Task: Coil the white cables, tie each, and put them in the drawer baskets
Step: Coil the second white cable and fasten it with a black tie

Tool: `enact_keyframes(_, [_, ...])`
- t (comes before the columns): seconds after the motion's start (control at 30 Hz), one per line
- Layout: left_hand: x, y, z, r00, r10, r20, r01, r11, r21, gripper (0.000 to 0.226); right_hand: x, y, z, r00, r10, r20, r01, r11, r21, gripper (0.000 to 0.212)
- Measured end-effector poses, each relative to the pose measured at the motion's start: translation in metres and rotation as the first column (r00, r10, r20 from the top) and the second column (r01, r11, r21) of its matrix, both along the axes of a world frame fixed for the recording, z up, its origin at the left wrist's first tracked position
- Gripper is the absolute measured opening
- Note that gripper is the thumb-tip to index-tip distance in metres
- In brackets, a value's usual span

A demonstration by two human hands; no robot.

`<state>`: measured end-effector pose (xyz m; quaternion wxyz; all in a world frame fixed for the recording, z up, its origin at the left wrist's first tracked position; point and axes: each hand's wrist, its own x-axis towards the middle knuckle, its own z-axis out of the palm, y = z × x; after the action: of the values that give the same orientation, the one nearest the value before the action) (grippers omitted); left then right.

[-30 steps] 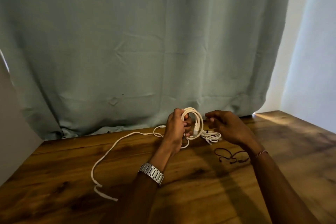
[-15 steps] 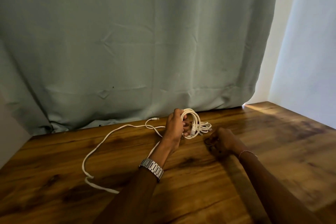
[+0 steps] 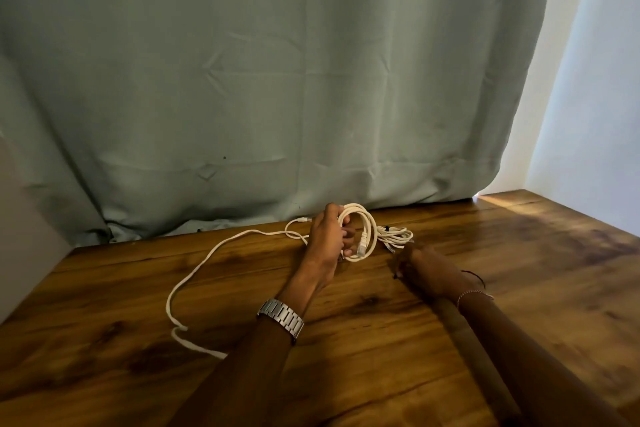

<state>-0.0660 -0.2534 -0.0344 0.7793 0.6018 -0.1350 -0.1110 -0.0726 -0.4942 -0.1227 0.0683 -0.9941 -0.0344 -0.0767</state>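
**Coiled white cable in left hand; right hand down on a dark tie**

My left hand (image 3: 327, 239) holds the coiled white round cable (image 3: 360, 230) upright, raised off the wooden plank table (image 3: 519, 253), near its far edge. Left grip: fingers curled through the loops, thumb side over the top of the coil. A clear plastic plug (image 3: 362, 246) hangs inside the ring, just beside my fingertips.

A second, loose white cable (image 3: 194, 274) lies on the table. It runs from a small connector end at the far edge, just left of my left hand, sweeps out to the left in a wide arc, kinks at the near left, and passes under my left forearm. Whether it touches the coil I cannot tell; my hand hides that spot.

Just right of the coil, a smaller bundle of thin white cable (image 3: 396, 236) lies flat on the table, with a dark band around it near its far end.

My right hand (image 3: 426, 267) rests low on the table, in shadow, just in front of that bundle. Fingers are bent down onto a thin dark tie (image 3: 476, 276), a length of which shows beside my wrist. Right grip: I cannot tell whether it pinches the tie or only presses on it.

Silver metal link watch (image 3: 282, 317) on left wrist; thin bead bracelet (image 3: 474, 295) on right wrist. Grey-green curtain (image 3: 277, 80) hangs behind the table's far edge.
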Motion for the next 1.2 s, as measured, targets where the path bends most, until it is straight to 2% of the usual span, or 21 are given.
enact_keyframes(0.1, [0.0,0.007,0.002,1.0,0.021,-0.014,-0.021,1.0,0.001,0.034,0.004,0.003,-0.008,0.983,0.067,0.171,-0.071,0.997,0.02,0.014])
enact_keyframes(0.23, [0.003,0.019,0.004,0.999,0.048,-0.002,-0.048,0.999,0.02,0.033,0.004,0.029,0.017,0.897,0.065,0.437,-0.205,0.937,0.282,0.007])
enact_keyframes(0.33, [0.006,0.028,0.006,0.998,0.057,0.024,-0.057,0.998,0.002,0.034,-0.001,0.057,0.049,0.863,-0.053,0.503,-0.25,0.82,0.515,0.008])
enact_keyframes(0.43, [0.006,0.037,0.01,0.994,0.09,0.061,-0.089,0.996,-0.006,0.036,-0.007,0.089,0.08,0.848,-0.087,0.523,-0.314,0.712,0.628,0.008])
enact_keyframes(0.6, [0.013,0.059,0.017,0.985,0.146,0.09,-0.149,0.989,0.024,0.037,-0.031,0.15,0.133,0.886,0.034,0.463,-0.421,0.478,0.771,0.014])
enact_keyframes(0.67, [0.016,0.07,0.02,0.981,0.162,0.106,-0.166,0.986,0.027,0.036,-0.036,0.167,0.148,0.904,0.09,0.417,-0.421,0.352,0.836,0.016])
enact_keyframes(0.8, [0.023,0.099,0.028,0.974,0.177,0.141,-0.177,0.984,-0.013,0.031,-0.033,0.197,0.166,0.928,0.157,0.339,-0.348,0.038,0.937,0.017])
enact_keyframes(0.83, [0.024,0.106,0.031,0.97,0.184,0.158,-0.183,0.983,-0.025,0.032,-0.03,0.204,0.169,0.929,0.159,0.335,-0.338,-0.01,0.941,0.015])
enact_keyframes(0.97, [0.031,0.13,0.045,0.941,0.267,0.206,-0.261,0.964,-0.056,0.03,-0.012,0.233,0.178,0.916,0.208,0.343,-0.335,-0.074,0.939,0.013])
enact_keyframes(1.1, [0.043,0.146,0.057,0.917,0.319,0.24,-0.287,0.945,-0.158,0.047,0.006,0.262,0.185,0.887,0.3,0.351,-0.331,-0.116,0.936,0.021])
enact_keyframes(1.2, [0.049,0.158,0.06,0.895,0.372,0.247,-0.333,0.924,-0.188,0.047,0.015,0.275,0.189,0.859,0.352,0.372,-0.368,-0.082,0.926,0.025])
